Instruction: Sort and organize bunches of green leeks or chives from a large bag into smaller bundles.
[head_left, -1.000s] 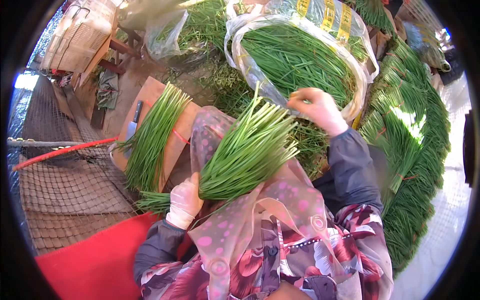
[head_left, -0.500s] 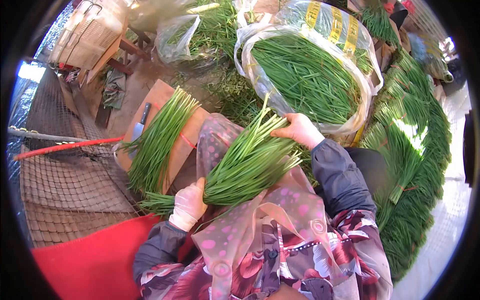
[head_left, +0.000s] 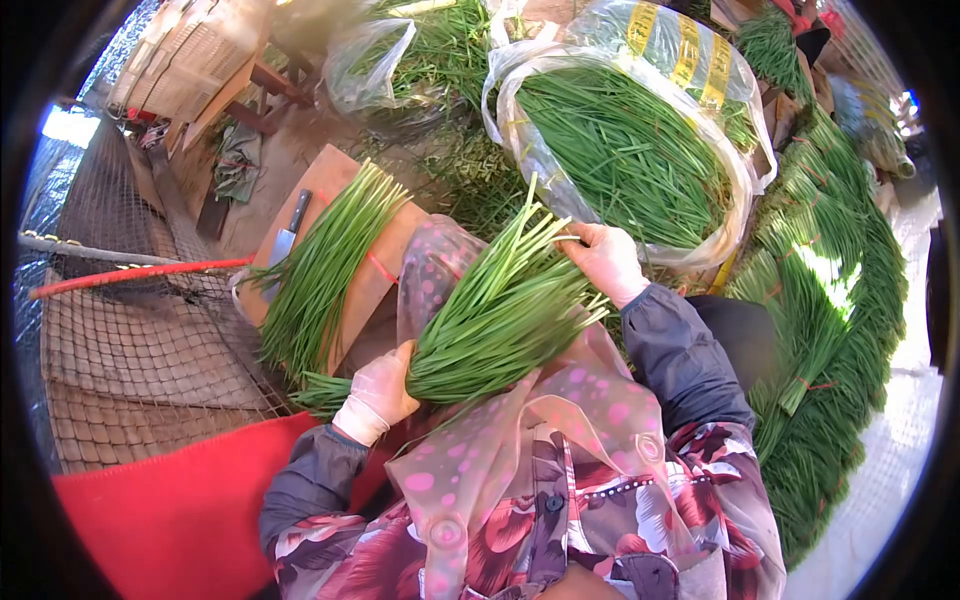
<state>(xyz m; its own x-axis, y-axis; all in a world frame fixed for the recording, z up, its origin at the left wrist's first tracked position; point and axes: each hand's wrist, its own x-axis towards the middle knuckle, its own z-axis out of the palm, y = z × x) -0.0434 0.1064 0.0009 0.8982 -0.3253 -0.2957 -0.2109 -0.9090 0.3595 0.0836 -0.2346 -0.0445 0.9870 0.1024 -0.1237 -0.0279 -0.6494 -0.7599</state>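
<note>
Across my lap lies a loose bunch of garlic chives (head_left: 500, 330), its pale stem ends pointing up and right. Wrapped round its lower left part is my left hand (head_left: 382, 390), in a thin whitish glove. My right hand (head_left: 608, 265), gloved too, pinches a few pale stems at the bunch's upper right edge. Another pile of garlic chives (head_left: 335, 260) rests on a tan board (head_left: 395, 240) to the left. Beside that pile is a knife (head_left: 290, 230) with a dark handle, its blade partly covered by leaves.
Beyond my right hand stands a plastic bag (head_left: 520, 150) full of loose chives. Tied bundles (head_left: 815, 300) are heaped along the right. A second bag of greens (head_left: 370, 70) and a pale crate (head_left: 190, 65) are at the back. Red cloth (head_left: 190, 510) lies at lower left.
My right hand has shifted slightly right and its fingers now pinch stem ends at the bunch's edge. My left hand keeps its grip. The view has shifted a little.
</note>
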